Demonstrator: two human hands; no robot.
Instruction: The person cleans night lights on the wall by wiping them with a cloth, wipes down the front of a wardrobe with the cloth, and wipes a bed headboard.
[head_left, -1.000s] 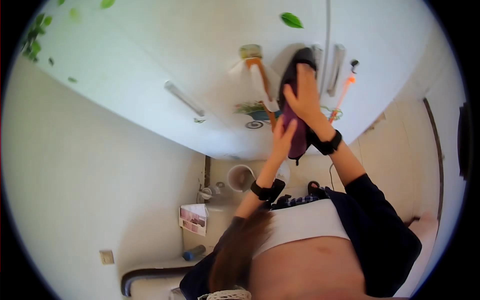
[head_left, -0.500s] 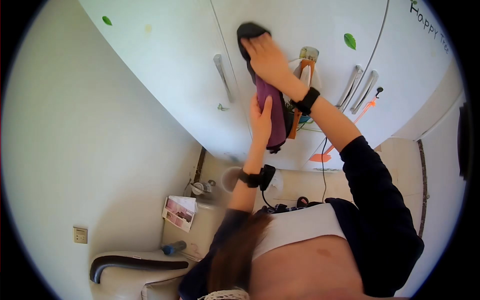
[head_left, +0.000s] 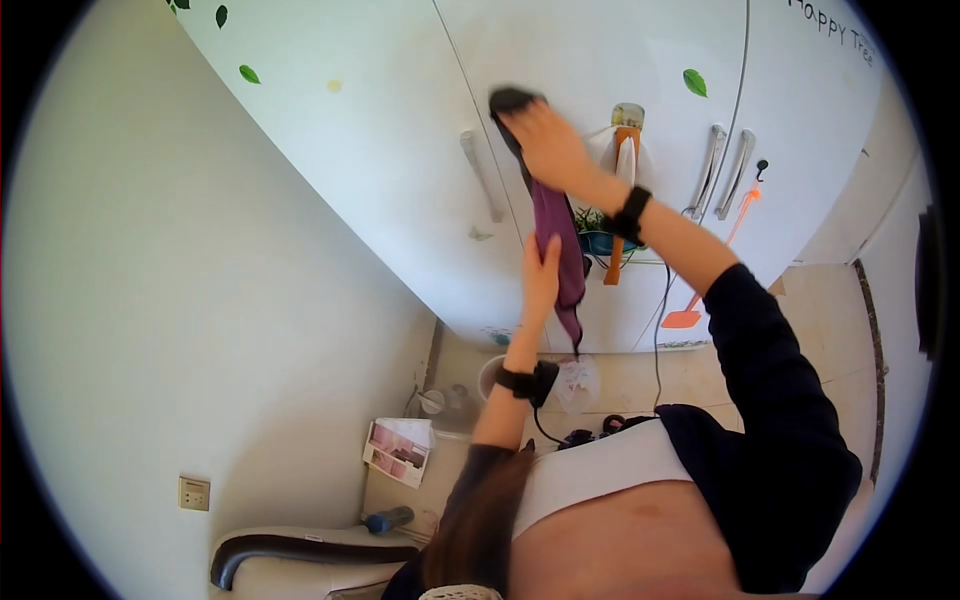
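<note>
A long purple and black fabric item [head_left: 560, 225] hangs slantwise in front of a white cabinet door [head_left: 400, 160]. Its black upper end is under the fingers of my right hand [head_left: 550, 145], which are curled over it and slightly blurred. Lower down, my left hand [head_left: 541, 275] grips the purple part from the left side, thumb up. The lower end narrows to a dark tip below my left hand. What the item is, I cannot make out.
Right of my hands, an orange-brown strap and white cloth hang at a jar-like holder [head_left: 628, 117]. Cabinet handles [head_left: 708, 172] and an orange fly swatter [head_left: 682, 319] are farther right. Below are a clear bag [head_left: 578, 383], papers [head_left: 399, 450], a blue bottle [head_left: 389, 520] and an armchair [head_left: 300, 560].
Both hands first shifted left across the cabinet with the fabric item. Since then they sit slightly lower in view, and the item's lower end has narrowed and hangs down.
</note>
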